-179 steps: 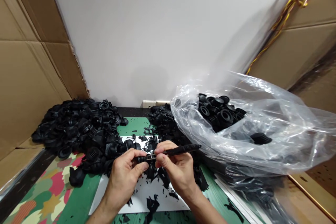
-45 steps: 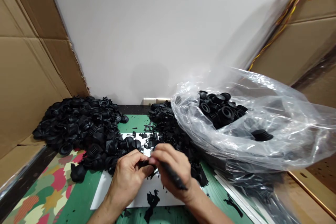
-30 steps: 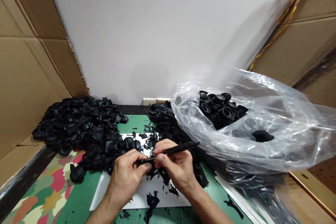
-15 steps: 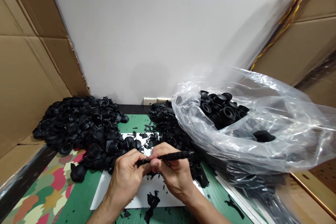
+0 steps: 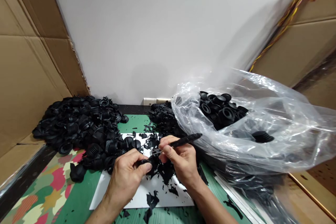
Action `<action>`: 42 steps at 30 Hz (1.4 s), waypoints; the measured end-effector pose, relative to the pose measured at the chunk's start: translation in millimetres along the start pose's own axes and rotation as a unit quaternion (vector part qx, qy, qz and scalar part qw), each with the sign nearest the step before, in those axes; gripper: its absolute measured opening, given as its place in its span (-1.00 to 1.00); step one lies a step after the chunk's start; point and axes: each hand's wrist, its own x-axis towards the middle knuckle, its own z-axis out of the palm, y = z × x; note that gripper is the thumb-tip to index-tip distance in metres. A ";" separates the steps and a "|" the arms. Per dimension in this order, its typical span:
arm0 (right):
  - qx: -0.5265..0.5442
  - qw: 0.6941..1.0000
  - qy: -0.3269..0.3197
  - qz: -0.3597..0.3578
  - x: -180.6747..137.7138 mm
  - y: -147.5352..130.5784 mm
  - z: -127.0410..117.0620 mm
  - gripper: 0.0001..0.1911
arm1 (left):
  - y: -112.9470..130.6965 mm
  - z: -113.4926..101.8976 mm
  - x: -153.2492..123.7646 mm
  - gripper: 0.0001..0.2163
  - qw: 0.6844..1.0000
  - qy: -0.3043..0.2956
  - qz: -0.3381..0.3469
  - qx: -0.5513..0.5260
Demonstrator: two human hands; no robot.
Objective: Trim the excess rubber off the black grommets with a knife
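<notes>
My left hand (image 5: 126,176) is closed around a small black rubber part (image 5: 144,162), pinched between thumb and fingers over the white board (image 5: 110,194). My right hand (image 5: 181,161) grips a black-handled craft knife (image 5: 181,142) like a pen, its metal blade end pointing left toward the rubber part, just above it. Black rubber scraps (image 5: 165,171) lie under both hands.
A big heap of black ribbed rubber parts (image 5: 78,129) fills the left. A clear plastic bag (image 5: 262,136) with more such parts (image 5: 220,110) lies at right. Scrap trimmings (image 5: 164,120) pile behind the hands. Cardboard walls (image 5: 23,77) flank both sides; the mat (image 5: 70,203) is green and patterned.
My right hand has lifted slightly up and right, tilting the knife handle upward; the blade tip has come away from the part. My left hand has stayed put on the part.
</notes>
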 end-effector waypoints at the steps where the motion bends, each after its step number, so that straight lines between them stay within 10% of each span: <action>1: 0.017 0.999 -0.017 0.021 -0.9 -0.2 1.0 -0.76 | -0.1 -0.2 0.0 -0.90 1.000 -0.001 0.001 0.002; 8: 0.049 0.996 -0.053 0.045 -6.0 -1.0 6.8 -0.78 | -3.8 -0.2 -0.4 -0.90 1.000 -0.007 0.014 0.004; 17: -0.006 0.994 0.081 0.072 6.6 -2.6 -7.3 -0.69 | -9.0 1.6 1.7 -0.96 0.997 0.044 0.048 -0.030; 26: -0.018 0.969 -0.086 0.233 -2.7 4.7 11.7 -0.63 | -7.8 0.9 5.4 -0.95 0.989 0.086 0.039 -0.115; 35: 0.055 0.957 -0.035 0.282 -2.3 5.9 17.6 -0.72 | -2.8 -2.8 10.7 -0.78 0.962 0.052 -0.127 -0.235; 42: 0.125 0.949 -0.031 0.289 0.5 5.1 19.5 -0.69 | -1.9 -6.7 14.4 -0.78 0.964 0.064 -0.115 -0.230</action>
